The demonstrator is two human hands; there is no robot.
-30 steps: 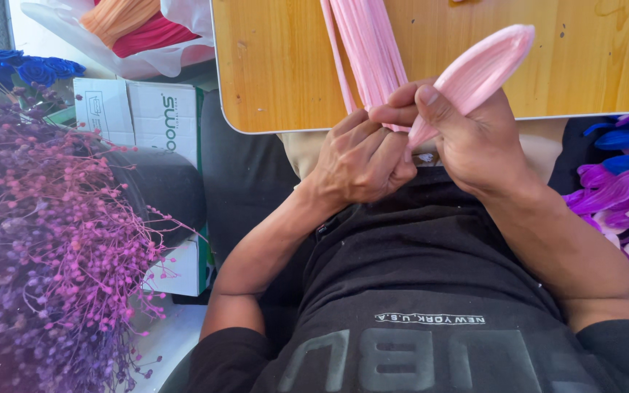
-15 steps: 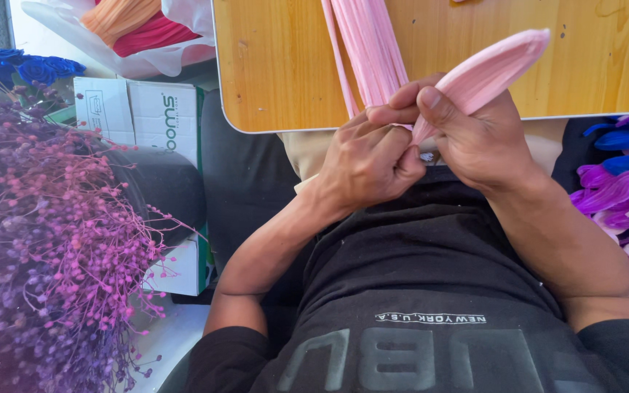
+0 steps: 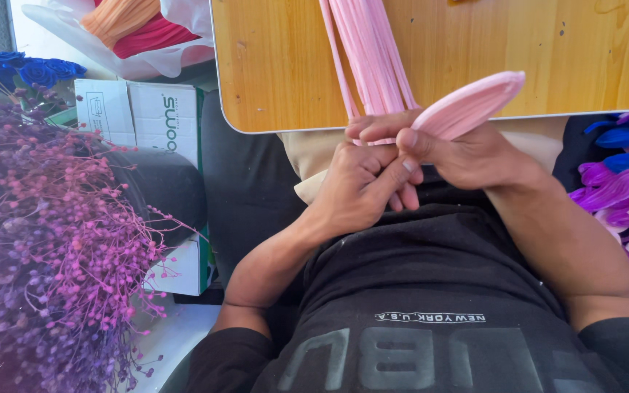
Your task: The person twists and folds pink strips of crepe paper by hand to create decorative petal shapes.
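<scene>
Wooden tabletop (image 3: 547,58) fills the upper view, its edge just above the lap. Right hand (image 3: 475,153) pinches the folded pink petal piece (image 3: 467,105) by its base, so the tip angles up over the table. Left hand (image 3: 362,185) curls tight around the lower end of the pink strips (image 3: 369,58), steadying them. Beside the chair stands a white cardboard box (image 3: 140,116) with dark lettering, behind purple dried flowers (image 3: 45,269).
</scene>
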